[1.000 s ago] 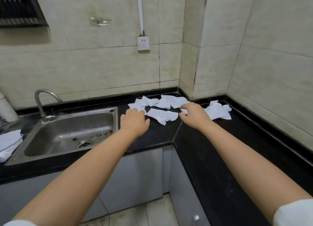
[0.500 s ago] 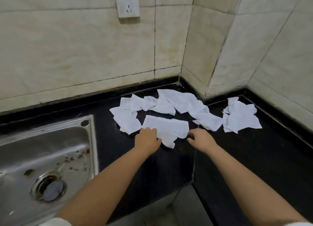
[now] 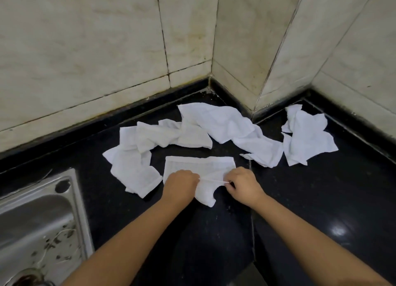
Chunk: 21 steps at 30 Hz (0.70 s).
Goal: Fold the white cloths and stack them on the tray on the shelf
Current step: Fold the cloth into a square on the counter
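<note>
Several crumpled white cloths lie in an arc on the black countertop (image 3: 321,200) in the corner. The nearest white cloth (image 3: 199,167) lies partly flattened in front of me. My left hand (image 3: 179,186) pinches its near edge on the left, and my right hand (image 3: 243,183) pinches the same edge on the right, the edge stretched taut between them. Other cloths lie at the left (image 3: 132,170), the back middle (image 3: 225,124) and the right (image 3: 306,139). No tray or shelf is in view.
A steel sink (image 3: 36,227) with debris in its basin sits at the lower left. Tiled walls (image 3: 85,49) close the corner behind the cloths, with a jutting pillar (image 3: 257,49) at the back right. The counter's front edge runs below my forearms.
The view has moved closer and lower over the corner. Both hands have closed on the nearest cloth's near edge and pulled it taut; before, they were just reaching it.
</note>
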Tool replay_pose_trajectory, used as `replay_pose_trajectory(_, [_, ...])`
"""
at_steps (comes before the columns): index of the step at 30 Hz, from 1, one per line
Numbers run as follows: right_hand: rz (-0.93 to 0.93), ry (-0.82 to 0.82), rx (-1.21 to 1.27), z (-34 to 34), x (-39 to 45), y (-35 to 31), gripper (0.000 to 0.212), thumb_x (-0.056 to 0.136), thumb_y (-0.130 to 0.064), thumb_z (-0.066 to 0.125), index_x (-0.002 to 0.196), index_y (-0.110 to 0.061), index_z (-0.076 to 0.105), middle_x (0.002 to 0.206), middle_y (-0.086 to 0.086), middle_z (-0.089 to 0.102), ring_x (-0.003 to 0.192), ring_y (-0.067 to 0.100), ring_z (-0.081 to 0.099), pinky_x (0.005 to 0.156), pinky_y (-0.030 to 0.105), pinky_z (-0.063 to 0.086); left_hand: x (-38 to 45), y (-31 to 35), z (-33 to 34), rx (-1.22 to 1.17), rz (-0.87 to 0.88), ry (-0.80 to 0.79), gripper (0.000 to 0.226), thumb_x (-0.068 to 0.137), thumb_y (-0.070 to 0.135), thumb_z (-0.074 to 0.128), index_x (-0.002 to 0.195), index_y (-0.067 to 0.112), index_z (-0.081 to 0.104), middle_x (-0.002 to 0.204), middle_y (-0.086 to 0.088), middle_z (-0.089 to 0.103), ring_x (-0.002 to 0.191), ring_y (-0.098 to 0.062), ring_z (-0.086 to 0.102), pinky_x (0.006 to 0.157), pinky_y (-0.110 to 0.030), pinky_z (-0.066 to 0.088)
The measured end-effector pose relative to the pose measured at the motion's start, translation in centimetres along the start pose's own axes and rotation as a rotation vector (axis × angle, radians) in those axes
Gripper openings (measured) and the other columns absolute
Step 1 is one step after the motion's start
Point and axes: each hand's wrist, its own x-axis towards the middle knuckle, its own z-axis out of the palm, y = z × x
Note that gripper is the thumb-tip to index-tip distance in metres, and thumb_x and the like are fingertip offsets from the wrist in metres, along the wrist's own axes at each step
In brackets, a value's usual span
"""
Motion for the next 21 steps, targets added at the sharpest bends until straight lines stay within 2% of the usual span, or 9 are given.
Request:
replay_pose_trajectory(2, [-0.019, -0.032, 0.013, -2.0, -0.5, 0.0, 0.014, 0.086, -0.016, 0.053, 0.088, -0.007, 0.064, 0.089, 0.009, 0.064, 0.094, 0.022, 0.052, 0.107, 0.040, 0.027, -0.5, 0.0, -2.6, -0.088, 0.028, 0.029, 0.052, 0.091, 0.038, 0.026, 0.105, 0.009, 0.067, 0.106, -0.010, 0.066, 0.102, -0.024, 0.058, 0.084, -0.030, 0.043])
replay_pose_trajectory(4, [-0.076, -0.049, 0.065, -4.5, -1.5, 0.1, 0.013, 0.086, -0.015, 0.054, 0.090, -0.007, 0.063, 0.086, 0.005, 0.063, 0.086, 0.017, 0.049, 0.099, 0.032, 0.028, -1.4, 0.5, -5.2, -0.172, 0.073, 0.067, 0.072, 0.075, 0.051, 0.016, 0.104, 0.012, 0.070, 0.103, -0.011, 0.069, 0.099, -0.026, 0.061, 0.086, -0.033, 0.047])
replay_pose_trajectory(6, [-0.138, -0.009, 0.152, -7.3, -3.0, 0.0, 0.009, 0.083, -0.009, 0.058, 0.084, -0.005, 0.066, 0.074, 0.002, 0.059, 0.074, 0.014, 0.048, 0.081, 0.026, 0.036, -2.2, 1.3, -7.3, -0.255, 0.089, 0.139, 0.056, 0.083, 0.045, 0.031, 0.104, 0.012, 0.071, 0.101, -0.011, 0.070, 0.097, -0.026, 0.063, 0.086, -0.034, 0.048])
replay_pose_trajectory(8, [-0.111, 0.003, 0.215, -9.9, -4.7, 0.5, 0.008, 0.083, -0.006, 0.058, 0.085, -0.001, 0.065, 0.077, 0.006, 0.060, 0.073, 0.014, 0.050, 0.070, 0.022, 0.038, -2.6, 2.8, -8.9, -0.338, 0.104, 0.193, 0.030, 0.093, 0.025, 0.048, 0.104, 0.009, 0.071, 0.104, -0.011, 0.071, 0.099, -0.025, 0.063, 0.088, -0.033, 0.047])
replay_pose_trajectory(10, [-0.029, 0.056, 0.253, -12.1, -6.8, 1.4, 0.007, 0.086, -0.007, 0.054, 0.085, -0.003, 0.060, 0.080, 0.007, 0.058, 0.072, 0.016, 0.049, 0.062, 0.019, 0.036, -2.5, 5.0, -10.0, -0.368, 0.146, 0.227, 0.024, 0.093, 0.019, 0.053, 0.101, 0.006, 0.072, 0.101, -0.013, 0.072, 0.096, -0.026, 0.064, 0.089, -0.034, 0.048])
replay_pose_trajectory(13, [0.080, 0.165, 0.209, -14.5, -10.6, 3.9, 0.007, 0.088, -0.006, 0.048, 0.083, -0.010, 0.051, 0.075, 0.002, 0.053, 0.064, 0.018, 0.048, 0.059, 0.028, 0.037, -1.8, 9.4, -11.1, -0.406, 0.250, 0.250, 0.040, 0.086, 0.030, 0.047, 0.091, 0.000, 0.072, 0.093, -0.017, 0.072, 0.090, -0.030, 0.064, 0.085, -0.037, 0.049])
replay_pose_trajectory(15, [0.162, 0.215, 0.042, -15.9, -13.7, 5.9, 0.009, 0.085, -0.006, 0.046, 0.086, -0.006, 0.055, 0.079, 0.004, 0.058, 0.073, 0.026, 0.055, 0.065, 0.037, 0.043, -1.1, 12.8, -11.5, -0.402, 0.332, 0.249, 0.041, 0.086, 0.033, 0.048, 0.089, 0.000, 0.072, 0.092, -0.017, 0.072, 0.090, -0.025, 0.063, 0.083, -0.032, 0.044])
replay_pose_trajectory(18, [0.293, 0.332, -0.083, -17.8, -19.1, 9.1, 0.014, 0.083, -0.005, 0.048, 0.088, -0.002, 0.061, 0.089, 0.015, 0.065, 0.084, 0.033, 0.059, 0.071, 0.040, 0.047, -0.3, 18.3, -11.2, -0.439, 0.532, 0.283, 0.057, 0.079, 0.044, 0.038, 0.081, -0.003, 0.071, 0.081, -0.021, 0.070, 0.077, -0.018, 0.056, 0.073, -0.030, 0.039])
replay_pose_trajectory(21, [0.439, 0.530, -0.189, -19.6, -25.2, 12.3, 0.012, 0.081, -0.001, 0.055, 0.087, 0.002, 0.066, 0.087, 0.024, 0.066, 0.083, 0.038, 0.063, 0.072, 0.041, 0.049, 0.3, 23.5, -10.3, -0.471, 0.591, 0.267, 0.036, 0.090, 0.028, 0.050, 0.090, 0.000, 0.072, 0.084, -0.023, 0.068, 0.082, -0.030, 0.061, 0.071, -0.030, 0.039])
